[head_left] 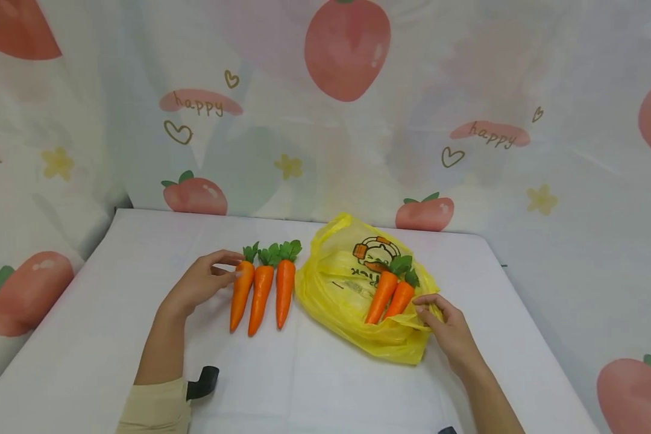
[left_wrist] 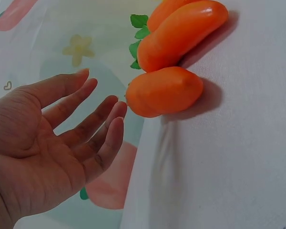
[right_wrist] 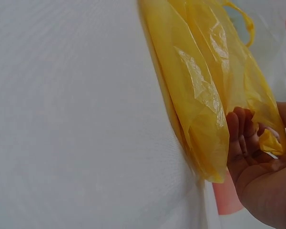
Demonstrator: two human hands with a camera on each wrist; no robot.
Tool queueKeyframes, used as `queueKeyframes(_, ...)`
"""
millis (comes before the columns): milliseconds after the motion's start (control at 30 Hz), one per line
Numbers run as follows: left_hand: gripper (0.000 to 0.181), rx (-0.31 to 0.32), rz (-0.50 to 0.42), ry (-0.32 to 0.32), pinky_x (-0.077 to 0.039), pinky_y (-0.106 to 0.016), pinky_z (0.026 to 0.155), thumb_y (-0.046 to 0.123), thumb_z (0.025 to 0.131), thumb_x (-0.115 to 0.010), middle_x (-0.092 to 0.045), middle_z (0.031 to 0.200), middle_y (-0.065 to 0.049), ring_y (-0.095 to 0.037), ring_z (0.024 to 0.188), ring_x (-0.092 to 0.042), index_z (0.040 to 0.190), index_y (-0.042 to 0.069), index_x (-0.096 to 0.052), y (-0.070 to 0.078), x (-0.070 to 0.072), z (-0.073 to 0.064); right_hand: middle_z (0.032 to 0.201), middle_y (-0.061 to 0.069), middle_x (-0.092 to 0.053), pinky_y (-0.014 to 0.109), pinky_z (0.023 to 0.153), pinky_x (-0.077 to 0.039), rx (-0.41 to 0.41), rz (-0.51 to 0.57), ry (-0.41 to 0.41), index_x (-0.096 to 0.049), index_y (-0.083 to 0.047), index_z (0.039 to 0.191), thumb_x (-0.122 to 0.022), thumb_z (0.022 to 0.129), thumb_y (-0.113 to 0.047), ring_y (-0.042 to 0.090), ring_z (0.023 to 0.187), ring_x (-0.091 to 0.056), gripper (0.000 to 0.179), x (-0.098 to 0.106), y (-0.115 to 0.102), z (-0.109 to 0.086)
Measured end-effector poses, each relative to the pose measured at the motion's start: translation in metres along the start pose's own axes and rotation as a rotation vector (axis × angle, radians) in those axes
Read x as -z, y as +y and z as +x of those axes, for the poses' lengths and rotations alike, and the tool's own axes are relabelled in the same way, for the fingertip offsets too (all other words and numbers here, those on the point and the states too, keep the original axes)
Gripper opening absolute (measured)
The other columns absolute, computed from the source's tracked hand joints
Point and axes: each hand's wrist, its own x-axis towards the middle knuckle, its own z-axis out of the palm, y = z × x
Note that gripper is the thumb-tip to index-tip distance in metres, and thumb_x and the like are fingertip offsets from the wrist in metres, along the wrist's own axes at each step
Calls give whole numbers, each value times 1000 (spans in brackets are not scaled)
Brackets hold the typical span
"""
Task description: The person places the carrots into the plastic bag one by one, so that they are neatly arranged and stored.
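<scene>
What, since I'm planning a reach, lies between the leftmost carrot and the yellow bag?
Two more carrots lie there side by side on the white tabletop, as the head view shows.

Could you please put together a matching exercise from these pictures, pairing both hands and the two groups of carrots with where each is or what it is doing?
Column one:
1. Left hand
2. Right hand
3. Row of three carrots
4. Pair of carrots

Column two:
A. Holding the yellow bag
B. With yellow plastic around them
C. At the leftmost carrot
D. Lying on the white tablecloth

Right pairs: 1-C, 2-A, 3-D, 4-B
</scene>
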Motion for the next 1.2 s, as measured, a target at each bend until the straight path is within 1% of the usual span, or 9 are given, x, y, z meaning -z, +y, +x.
queueKeyframes(100, 40, 24, -2, 2, -54, -51, 95, 13, 102, -62, -55, 141, -19, -35, 115, -58, 142, 10, -61, -3, 1, -1, 130, 16, -55, 21, 85, -52, 3, 0, -4, -61, 1, 127, -56, 108, -19, 24, 105, -53, 27, 0, 0, -1)
queueKeyframes(333, 47, 44, -12, 4, -55, -49, 94, 15, 103, -64, -50, 146, -22, -38, 112, -62, 148, 10, -54, -11, 5, 0, 130, 16, -55, 21, 85, -53, 18, -3, -8, -61, 1, 127, -56, 108, -18, 22, 104, -54, 27, 1, 2, 0)
queueKeyframes(533, 51, 66, -20, -17, -56, -46, 93, 16, 102, -64, -48, 147, -24, -39, 115, -60, 151, 10, -51, -18, 3, 3, 132, 16, -55, 21, 84, -52, 18, 2, -7, -61, 0, 127, -57, 108, -19, 21, 104, -53, 27, 1, 2, -1)
queueKeyframes(800, 52, 59, -17, -36, -57, -44, 90, 14, 100, -66, -47, 147, -25, -39, 117, -59, 151, 11, -52, -20, -3, 7, 130, 16, -55, 22, 84, -53, 20, -2, -13, -61, 1, 127, -57, 108, -19, 23, 103, -53, 27, 1, 2, 1)
queueKeyframes(1033, 53, 58, 8, -41, -58, -43, 89, 14, 99, -67, -48, 146, -26, -40, 117, -59, 150, 13, -53, -22, -4, 8, 130, 15, -55, 21, 83, -53, 16, 1, -10, -61, 1, 127, -57, 108, -19, 22, 103, -53, 27, 0, 2, 0)
queueKeyframes(1200, 54, 63, 8, -63, -57, -42, 89, 14, 98, -67, -47, 146, -26, -40, 115, -58, 150, 12, -53, -21, -7, 8, 129, 14, -56, 21, 84, -53, 3, -9, -5, -61, 0, 127, -57, 108, -19, 23, 104, -53, 27, -1, 1, 0)
